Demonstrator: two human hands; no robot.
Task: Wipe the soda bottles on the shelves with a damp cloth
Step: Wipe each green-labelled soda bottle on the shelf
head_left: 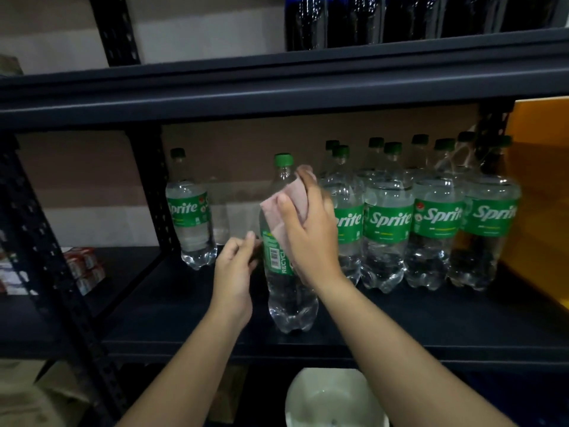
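So the right hand [311, 232] has a pinkish cloth [286, 208] bunched under its fingers and is pressing it against the shoulder of a Sprite bottle [289, 291], just under the green cap [283, 159]. The left hand [235, 272] sits at the bottle's left side by the label, fingers loosely curled, fingertips right at the label edge; can't really tell if it's gripping or just touching.

That bottle stands upright on the dark metal shelf [400, 328], near the front edge, pulled out from the others. Behind it to the right is a packed group of Sprite bottles [431, 217] running toward the shelf's right end, where something orange [542, 186] stands. One lone Sprite bottle [191, 211] is back left, beside the perforated upright post [151, 186].

Shelf above has dark cola bottles [354, 20]. Left bay holds small red-and-white packs [83, 266]. Below the front edge there's a white bowl [332, 399].
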